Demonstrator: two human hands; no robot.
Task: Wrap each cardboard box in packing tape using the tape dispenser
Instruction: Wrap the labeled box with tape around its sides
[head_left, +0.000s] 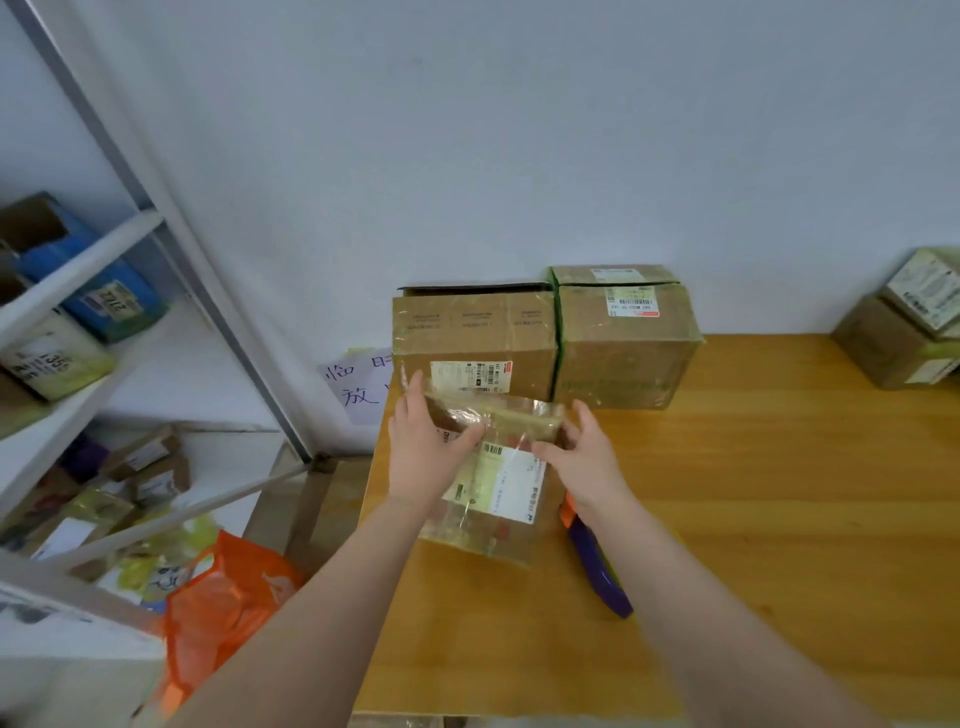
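The small box (496, 486) sits between both hands above the near-left part of the wooden table (779, 493), its long axis running near to far and tipped slightly right. The left hand (421, 441) clasps its far-left corner with the thumb across the top; the right hand (587, 452) holds the far-right edge the same way. The tape dispenser (597, 566) lies just right of the box, under the right wrist, so that hand is the nearer one.

The yellow wooden tabletop (753, 493) holds a big brown box (472, 338) touching a green-taped box (623, 343) at the back by the wall, a small box (498, 499) in shiny tape nearer the front, a purple and orange tape dispenser (597, 566) just beside it, and stacked boxes (893, 343) far right.
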